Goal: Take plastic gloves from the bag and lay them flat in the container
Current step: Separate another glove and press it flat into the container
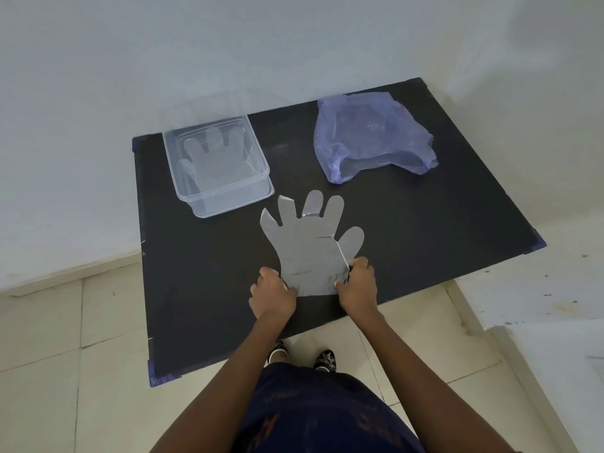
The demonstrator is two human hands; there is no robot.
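Clear plastic, shaped like a hand: one glove (310, 243) lies flat on the black table (425, 223) in front of me, its fingers pointing away from me toward the far edge. I see my two bare hands pinching its cuff end. My left hand (273, 294) is closed on the cuff's left corner, and my right hand (358, 284) is closed on the right corner, so the cuff is stretched between them near the table's front edge. A thin crease runs from the base of the glove's thumb down toward my right hand.

Beyond the glove, to the left, stands a clear square container (217, 168) near the table's far left corner. Another glove (212, 158) lies flat inside it, fingers also pointing away. To the right, well apart from the container, sits a crumpled purple bag (372, 135), translucent, with its opening turned toward me; I cannot tell what it holds.

Below the table I see a pale tiled floor (65, 354) and the tips of two shoes (302, 354).
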